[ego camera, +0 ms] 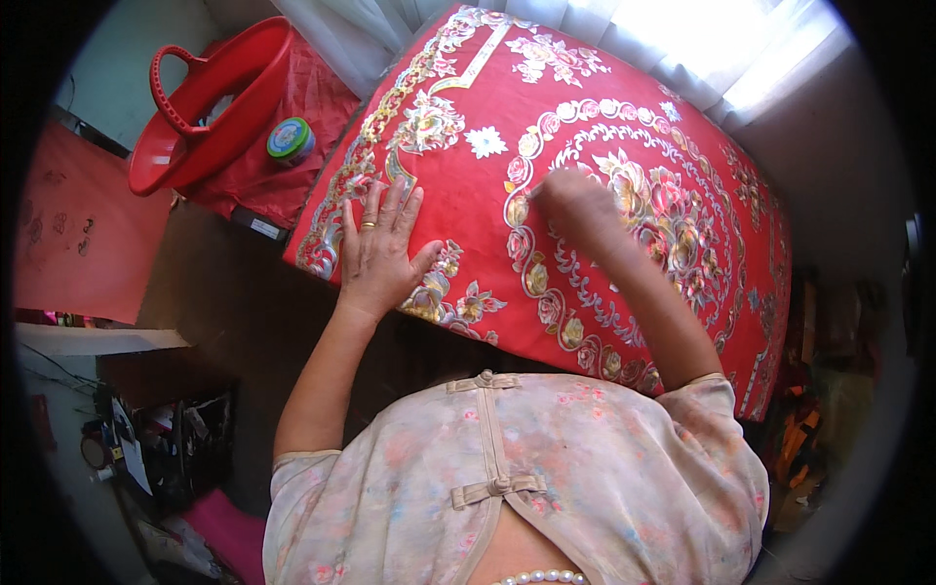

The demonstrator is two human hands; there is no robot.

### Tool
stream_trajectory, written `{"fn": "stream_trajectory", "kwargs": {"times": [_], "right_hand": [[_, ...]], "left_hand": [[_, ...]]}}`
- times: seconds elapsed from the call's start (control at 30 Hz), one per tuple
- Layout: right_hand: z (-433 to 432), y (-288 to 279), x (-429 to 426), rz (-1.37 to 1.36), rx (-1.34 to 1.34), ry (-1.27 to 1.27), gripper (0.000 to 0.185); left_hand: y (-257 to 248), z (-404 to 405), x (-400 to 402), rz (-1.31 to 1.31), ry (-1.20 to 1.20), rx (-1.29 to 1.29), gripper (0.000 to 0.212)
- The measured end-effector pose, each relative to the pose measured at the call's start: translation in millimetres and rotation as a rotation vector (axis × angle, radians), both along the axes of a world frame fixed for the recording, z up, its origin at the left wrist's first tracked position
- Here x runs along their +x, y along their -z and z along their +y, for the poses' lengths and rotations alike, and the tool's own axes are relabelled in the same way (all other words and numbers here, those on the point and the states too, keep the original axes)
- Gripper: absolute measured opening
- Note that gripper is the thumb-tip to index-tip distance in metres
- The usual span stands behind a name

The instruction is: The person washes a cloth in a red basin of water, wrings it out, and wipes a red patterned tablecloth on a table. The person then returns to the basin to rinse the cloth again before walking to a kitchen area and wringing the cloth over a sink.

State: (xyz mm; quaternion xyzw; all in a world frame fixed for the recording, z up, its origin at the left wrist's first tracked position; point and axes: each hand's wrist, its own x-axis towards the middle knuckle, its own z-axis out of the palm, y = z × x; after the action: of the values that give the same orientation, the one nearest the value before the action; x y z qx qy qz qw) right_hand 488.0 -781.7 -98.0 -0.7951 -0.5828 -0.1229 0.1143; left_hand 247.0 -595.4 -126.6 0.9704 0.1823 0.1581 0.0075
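A red floral tablecloth (468,212) covers the table in front of me, with a ring of printed roses around a large bouquet. My left hand (384,245) lies flat near the cloth's left front edge, fingers spread, a gold-coloured ring on one finger and nothing held. Over the left part of the rose ring is my right hand (578,205), its fingers curled down. Something small and pale may show at its fingertips, but it is blurred, and whether the hand holds anything cannot be told.
Left of the table, a red plastic basket (241,121) with a handle and a round tub with a green lid (290,139) stand on red cloth (322,95). White curtains (585,18) hang behind the table. A dark cabinet (175,431) is at the lower left.
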Motion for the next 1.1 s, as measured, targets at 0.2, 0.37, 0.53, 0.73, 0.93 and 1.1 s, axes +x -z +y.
{"fn": "stream_trajectory", "kwargs": {"times": [0.2, 0.37, 0.53, 0.73, 0.93, 1.1], "right_hand": [[17, 4, 21, -0.006, -0.126, 0.144, 0.007], [-9, -2, 121, -0.141, -0.088, 0.401, 0.020], [65, -18, 15, 0.009, -0.045, 0.082, 0.012], [151, -17, -54, 0.124, -0.052, 0.024, 0.022], [235, -6, -74, 0.040, -0.054, 0.208, 0.019], [308, -5, -131, 0.146, -0.028, 0.095, 0.019]], "left_hand": [[-8, -4, -7, 0.012, -0.033, -0.031, 0.075], [-4, 1, -5, -0.010, 0.015, -0.075, 0.075], [-2, 26, -31, -0.070, 0.060, -0.142, 0.072], [-8, 69, -92, 0.016, 0.135, -0.053, 0.073], [-7, 121, -186, -0.029, 0.212, -0.124, 0.069], [21, 179, -263, -0.030, 0.119, -0.256, 0.062]]}}
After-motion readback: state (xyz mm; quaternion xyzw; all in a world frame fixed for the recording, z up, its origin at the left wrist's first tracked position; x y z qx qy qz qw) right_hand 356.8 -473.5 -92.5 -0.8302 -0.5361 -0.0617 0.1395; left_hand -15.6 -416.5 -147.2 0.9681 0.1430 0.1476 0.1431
